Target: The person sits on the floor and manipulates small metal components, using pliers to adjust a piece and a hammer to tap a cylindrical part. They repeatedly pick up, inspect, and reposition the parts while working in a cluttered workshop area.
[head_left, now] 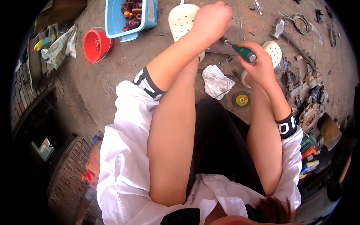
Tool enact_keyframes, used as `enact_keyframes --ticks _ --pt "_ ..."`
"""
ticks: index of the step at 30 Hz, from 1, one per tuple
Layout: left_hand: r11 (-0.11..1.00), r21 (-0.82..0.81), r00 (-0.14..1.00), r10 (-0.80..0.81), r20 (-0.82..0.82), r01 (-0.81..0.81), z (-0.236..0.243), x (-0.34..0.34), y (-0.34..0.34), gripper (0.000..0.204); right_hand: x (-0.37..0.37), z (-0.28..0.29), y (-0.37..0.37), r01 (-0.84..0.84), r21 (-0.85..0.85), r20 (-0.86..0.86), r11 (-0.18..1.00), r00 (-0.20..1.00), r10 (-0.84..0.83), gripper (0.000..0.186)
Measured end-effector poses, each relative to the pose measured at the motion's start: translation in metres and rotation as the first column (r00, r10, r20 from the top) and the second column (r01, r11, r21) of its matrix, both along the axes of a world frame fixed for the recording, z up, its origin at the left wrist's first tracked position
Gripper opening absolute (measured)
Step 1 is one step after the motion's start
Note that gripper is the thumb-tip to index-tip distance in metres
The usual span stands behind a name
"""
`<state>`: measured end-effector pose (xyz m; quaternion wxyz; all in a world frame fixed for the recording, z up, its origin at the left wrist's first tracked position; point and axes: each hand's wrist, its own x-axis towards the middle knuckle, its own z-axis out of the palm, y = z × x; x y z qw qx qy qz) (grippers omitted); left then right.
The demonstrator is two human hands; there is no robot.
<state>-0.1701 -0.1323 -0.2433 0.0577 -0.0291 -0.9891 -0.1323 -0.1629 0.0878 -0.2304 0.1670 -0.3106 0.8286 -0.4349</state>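
In my right hand (259,62) is a screwdriver (242,51) with a green handle and a metal end cap. The fingers wrap round its handle, and its shaft slants up and left toward the area just below my left hand (213,20). That hand is closed, knuckles up, above a flat dark piece (217,47) on the ground. Whatever its fingers hold is hidden. Just below the tool lie a crumpled white cloth (216,81) and a yellow and black grinding disc (241,99).
Left of my feet stand a red bucket (90,47) and a light blue basin (127,34) holding copper-coloured coils. A hammer (278,29) lies at the upper right. Scattered metal parts (309,116) cover the right side. My shoes (182,20) flank the work spot.
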Motion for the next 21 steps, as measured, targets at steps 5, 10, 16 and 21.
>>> enact_keyframes --ticks 5,10,16,21 --pt "0.823 0.321 0.884 0.435 0.173 -0.468 0.048 0.048 -0.072 0.021 0.002 0.003 0.003 0.009 0.001 0.02 1.0 1.0 -0.009 0.033" --pt "0.651 0.115 0.617 0.627 0.475 -0.75 -0.061 0.178 -0.134 0.027 0.004 0.002 -0.003 -0.026 -0.007 0.037 1.0 0.999 0.026 0.034" --pt "0.377 -0.049 0.303 0.808 0.506 -0.925 -0.137 0.226 -0.149 0.025 0.002 0.006 -0.002 0.003 0.013 0.06 1.0 0.998 -0.004 0.033" --pt "0.453 -0.044 0.39 0.808 0.442 -0.89 -0.143 0.224 -0.15 0.026 0.002 0.005 -0.007 0.026 0.015 0.027 1.0 0.999 -0.026 0.032"
